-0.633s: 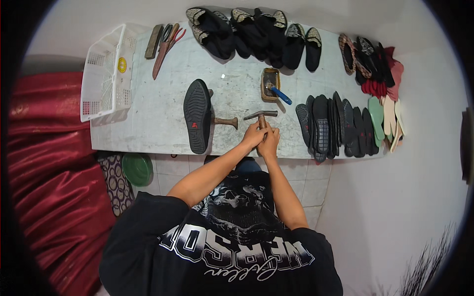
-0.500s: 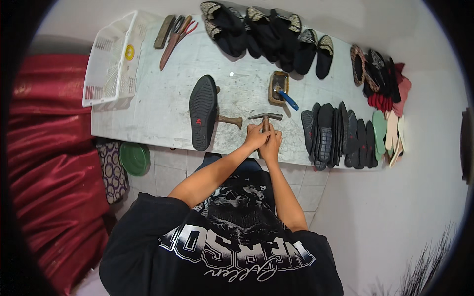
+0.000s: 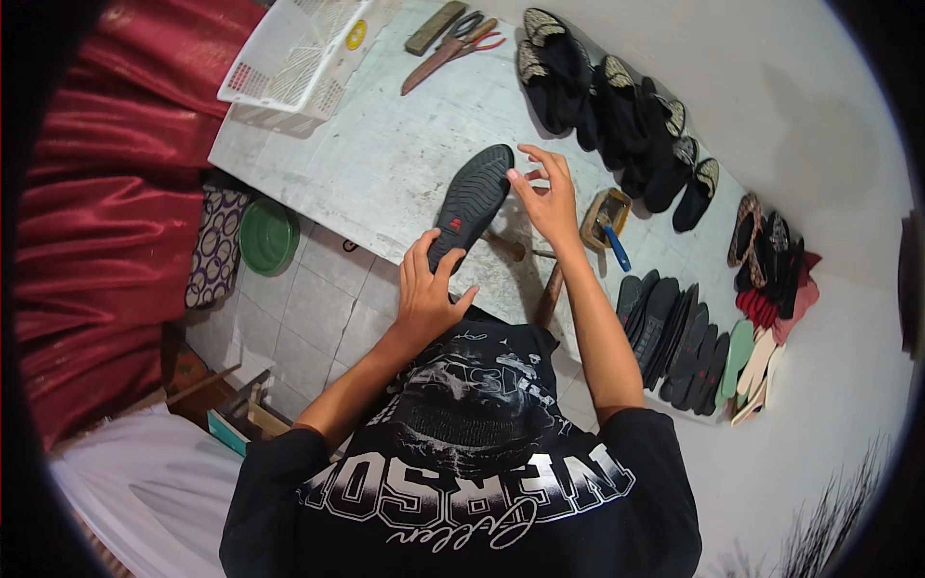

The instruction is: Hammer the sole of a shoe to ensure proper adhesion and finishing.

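A black shoe (image 3: 472,197) rests sole up on the table, its ridged sole bearing a small red mark. Next to its heel end is my left hand (image 3: 429,294), fingers spread and the tips at the heel's edges. By the toe, my right hand (image 3: 549,197) is open, thumb and fingers apart, the thumb close to the sole's edge. A wooden piece with a flared end (image 3: 508,248) sticks out from under the shoe. The hammer (image 3: 550,294) lies beside my right forearm, which partly hides its head.
Right of my arm are a glue tub (image 3: 595,214) with a blue-handled brush (image 3: 614,243) and a row of black soles (image 3: 665,323). Black shoes (image 3: 617,116) line the wall. A knife (image 3: 434,67), pliers (image 3: 479,46) and a white basket (image 3: 289,58) sit far left.
Both hands have let go of the hammer, now lying near the table's front edge. They have moved to the shoe, left at the heel, right at the toe. The view has turned.
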### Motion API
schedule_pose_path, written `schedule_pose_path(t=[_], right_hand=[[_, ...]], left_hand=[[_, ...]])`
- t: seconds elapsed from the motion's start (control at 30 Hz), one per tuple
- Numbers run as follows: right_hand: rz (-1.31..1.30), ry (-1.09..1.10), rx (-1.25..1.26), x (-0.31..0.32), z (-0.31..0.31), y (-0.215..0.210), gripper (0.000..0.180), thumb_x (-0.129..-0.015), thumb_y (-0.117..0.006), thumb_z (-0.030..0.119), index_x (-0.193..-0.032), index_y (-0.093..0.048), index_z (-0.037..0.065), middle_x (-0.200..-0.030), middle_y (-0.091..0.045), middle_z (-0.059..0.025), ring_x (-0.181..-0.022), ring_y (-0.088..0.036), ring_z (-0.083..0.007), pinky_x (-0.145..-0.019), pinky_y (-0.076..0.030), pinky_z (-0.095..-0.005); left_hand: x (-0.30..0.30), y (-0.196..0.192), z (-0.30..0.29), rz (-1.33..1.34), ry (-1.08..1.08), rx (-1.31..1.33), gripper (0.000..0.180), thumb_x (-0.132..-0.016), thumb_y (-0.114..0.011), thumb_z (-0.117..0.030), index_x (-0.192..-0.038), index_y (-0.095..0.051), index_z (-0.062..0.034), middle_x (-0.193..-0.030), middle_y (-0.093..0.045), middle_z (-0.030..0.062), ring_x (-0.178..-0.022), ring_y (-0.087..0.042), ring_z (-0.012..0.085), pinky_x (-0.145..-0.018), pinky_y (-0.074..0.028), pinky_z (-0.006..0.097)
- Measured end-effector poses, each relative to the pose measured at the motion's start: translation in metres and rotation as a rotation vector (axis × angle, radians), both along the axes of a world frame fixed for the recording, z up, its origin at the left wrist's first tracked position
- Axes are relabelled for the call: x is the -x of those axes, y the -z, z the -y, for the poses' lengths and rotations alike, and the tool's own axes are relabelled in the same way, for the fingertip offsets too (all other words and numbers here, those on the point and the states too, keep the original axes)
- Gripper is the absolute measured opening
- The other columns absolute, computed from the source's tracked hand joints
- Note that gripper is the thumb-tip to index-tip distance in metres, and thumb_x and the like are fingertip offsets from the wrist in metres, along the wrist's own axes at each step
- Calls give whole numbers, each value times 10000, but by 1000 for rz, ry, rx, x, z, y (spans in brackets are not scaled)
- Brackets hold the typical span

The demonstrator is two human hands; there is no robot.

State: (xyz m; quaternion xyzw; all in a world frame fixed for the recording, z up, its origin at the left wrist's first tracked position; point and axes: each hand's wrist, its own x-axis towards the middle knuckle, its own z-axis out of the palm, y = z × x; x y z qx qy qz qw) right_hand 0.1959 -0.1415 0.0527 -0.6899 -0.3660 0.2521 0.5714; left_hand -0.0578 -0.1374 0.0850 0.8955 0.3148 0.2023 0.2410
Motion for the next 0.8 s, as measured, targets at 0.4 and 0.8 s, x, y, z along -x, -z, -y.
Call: schedule_pose_path(t=[0.4, 0.8], right_hand=[[110, -274, 3, -18, -34, 10, 330, -916, -806, 120, -1245, -787, 107, -1230, -694, -142, -1081, -709, -240, -869, -617, -345], [-73, -178, 1, -47, -45, 9, 330, -931, -827, 139, -1248, -781, 57, -1214, -727, -110, -860, -718, -138, -701, -586, -278]], left_hand=[[23, 56, 1, 54, -120, 129, 546, -828, -785, 33, -1330, -608, -87, -1566, -420, 198, -1326, -501, 439, -1070, -487, 503], [2, 38, -25, 180, -85, 131, 482, -850, -761, 45, -1302, -691, -107, -1553, -510, 137, -1307, -539, 396, -1060, -507, 463]])
